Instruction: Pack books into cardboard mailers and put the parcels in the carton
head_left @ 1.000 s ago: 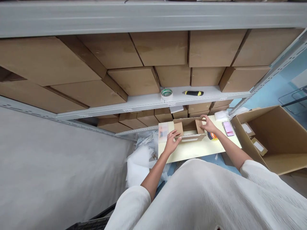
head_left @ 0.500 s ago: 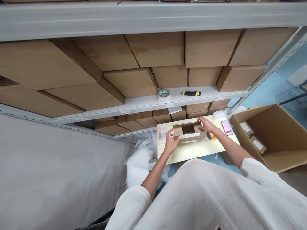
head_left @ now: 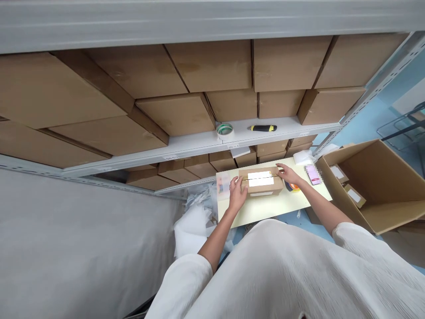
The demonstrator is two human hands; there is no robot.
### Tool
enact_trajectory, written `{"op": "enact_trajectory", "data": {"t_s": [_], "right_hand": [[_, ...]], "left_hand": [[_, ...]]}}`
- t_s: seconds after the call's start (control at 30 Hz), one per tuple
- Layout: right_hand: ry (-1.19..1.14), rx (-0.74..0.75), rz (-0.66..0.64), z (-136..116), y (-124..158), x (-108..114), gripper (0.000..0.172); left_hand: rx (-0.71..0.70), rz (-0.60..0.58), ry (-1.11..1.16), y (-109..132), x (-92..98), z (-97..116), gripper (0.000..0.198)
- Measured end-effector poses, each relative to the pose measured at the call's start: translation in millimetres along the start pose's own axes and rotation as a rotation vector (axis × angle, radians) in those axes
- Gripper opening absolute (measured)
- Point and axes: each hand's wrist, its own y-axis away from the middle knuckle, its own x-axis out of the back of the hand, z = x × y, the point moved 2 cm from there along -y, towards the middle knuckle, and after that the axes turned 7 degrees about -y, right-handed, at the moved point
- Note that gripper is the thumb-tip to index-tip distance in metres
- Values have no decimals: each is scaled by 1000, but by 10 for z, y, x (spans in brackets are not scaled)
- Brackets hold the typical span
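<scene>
A small brown cardboard box [head_left: 262,186] with a white label on top lies on a pale yellow table [head_left: 265,210], its top flaps folded down. My left hand [head_left: 237,195] presses against the box's left end, fingers curled round the corner. My right hand [head_left: 288,175] rests on the box's right end, fingers stretched over the flap. A small clear packet [head_left: 223,186] lies on the table just left of my left hand. A roll of tape [head_left: 292,188] sits by my right wrist.
Metal shelving holds many stacked cardboard boxes [head_left: 186,113]; a tape roll [head_left: 225,130] and a yellow-black knife [head_left: 263,128] lie on the shelf. A large open carton [head_left: 375,186] with small boxes stands at right. A phone [head_left: 312,174] lies on the table. White wrapping [head_left: 192,226] is on the floor.
The box's flaps, open a second ago, have been folded shut under both hands; the white label now shows on top.
</scene>
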Motion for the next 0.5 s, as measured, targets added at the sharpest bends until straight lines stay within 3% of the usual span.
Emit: {"op": "enact_trajectory", "data": {"t_s": [0.17,0.3,0.5], "right_hand": [[-13,-124,-29,138,109,-68,69],[0,-60,-39,180,122,-111,92],[21,63,25,181,-39,-141,88]], "left_hand": [[64,-82,96,-34,-139,-137,56],[68,-90,141,-120,-189,-175,59],[70,-58,170,-304,-190,-121,62]]}}
